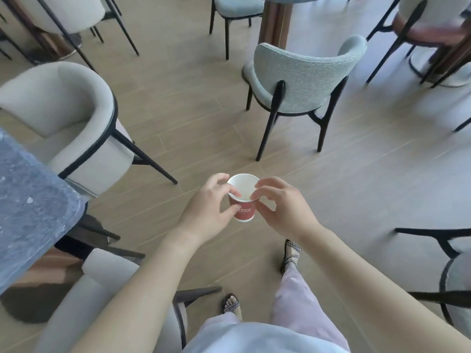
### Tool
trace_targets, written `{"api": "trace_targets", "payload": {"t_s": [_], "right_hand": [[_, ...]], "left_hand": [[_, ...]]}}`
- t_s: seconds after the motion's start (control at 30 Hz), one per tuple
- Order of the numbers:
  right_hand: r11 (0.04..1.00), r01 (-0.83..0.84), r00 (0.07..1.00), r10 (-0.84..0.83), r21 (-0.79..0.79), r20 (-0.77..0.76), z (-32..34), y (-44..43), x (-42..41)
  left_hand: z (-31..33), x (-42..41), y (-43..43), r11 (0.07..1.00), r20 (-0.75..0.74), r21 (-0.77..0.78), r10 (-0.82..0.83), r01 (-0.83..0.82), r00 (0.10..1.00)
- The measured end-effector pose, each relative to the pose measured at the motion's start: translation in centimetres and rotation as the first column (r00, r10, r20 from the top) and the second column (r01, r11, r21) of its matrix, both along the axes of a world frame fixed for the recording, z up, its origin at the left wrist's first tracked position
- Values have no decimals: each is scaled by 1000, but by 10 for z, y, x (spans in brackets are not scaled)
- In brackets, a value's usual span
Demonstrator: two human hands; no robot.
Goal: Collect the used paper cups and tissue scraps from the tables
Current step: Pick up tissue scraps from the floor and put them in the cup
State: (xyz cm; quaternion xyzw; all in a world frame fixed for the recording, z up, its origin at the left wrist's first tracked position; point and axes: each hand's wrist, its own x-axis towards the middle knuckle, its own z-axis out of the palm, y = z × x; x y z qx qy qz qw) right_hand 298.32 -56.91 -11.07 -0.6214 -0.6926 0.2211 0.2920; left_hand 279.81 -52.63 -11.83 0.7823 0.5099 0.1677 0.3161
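Head view: left hand (207, 212) is gripping the cup (243, 198) between curled fingers; right hand (283, 210) fingertips are pinching its rim.

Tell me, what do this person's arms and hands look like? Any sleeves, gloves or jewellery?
The left arm and right arm are bare, with no sleeve in view. The left hand and right hand wear no gloves; no ring, watch or bracelet shows.
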Motion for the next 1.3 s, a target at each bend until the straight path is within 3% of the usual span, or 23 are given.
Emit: {"api": "trace_targets", "payload": {"t_s": [0.43,0.7,0.9,1.3], "right_hand": [[912,-401,915,402,-88,-1,-48,207,67],[862,-491,870,494,-130,-9,-122,293,58],[843,-523,852,522,-124,-40,-250,319,27],[790,-581,811,582,-195,-59,-616,323,-34]], "left_hand": [[-38,69,138,945,-56,-2,325,-326,944],[-113,68,204,904,-78,-18,424,-427,902],[-241,34,226,891,-85,-40,447,-452,890],[-597,-29,224,907,-118,-76,405,-415,907]]}}
